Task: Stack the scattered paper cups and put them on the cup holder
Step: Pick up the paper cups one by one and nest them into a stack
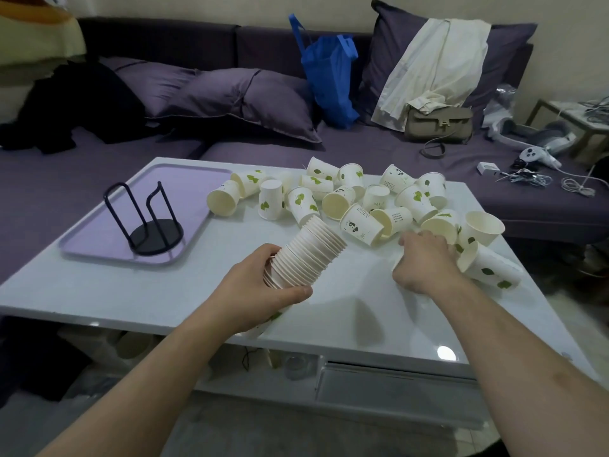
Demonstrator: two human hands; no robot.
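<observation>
The person's left hand (260, 288) is wrapped round a long nested stack of white paper cups (306, 255), thumb across the near side and fingers curled over the top, holding it tilted so its open rims point away towards the pile. The right hand (425, 258) is out at the near edge of that pile with its fingers curled in, knuckles towards me; it sits right against a cup, but from this angle I cannot tell whether it actually has hold of one. Just beyond both hands, loose white paper cups printed with green leaves (359, 199) lie scattered across the far and right part of the glossy white desk (329, 324), most on their sides, a few upright or upside down, many touching or overlapping. Well apart to the left stands the black wire cup holder with a round base (150, 222), upright and carrying no cups, on a pale lilac rectangular tray (108, 232) at the desk's left side. Behind the desk runs a dark purple sofa (395, 150) with matching cushions, a blue fabric shopping bag (333, 80), a cream garment (438, 64) and a grey-brown handbag (438, 123).
</observation>
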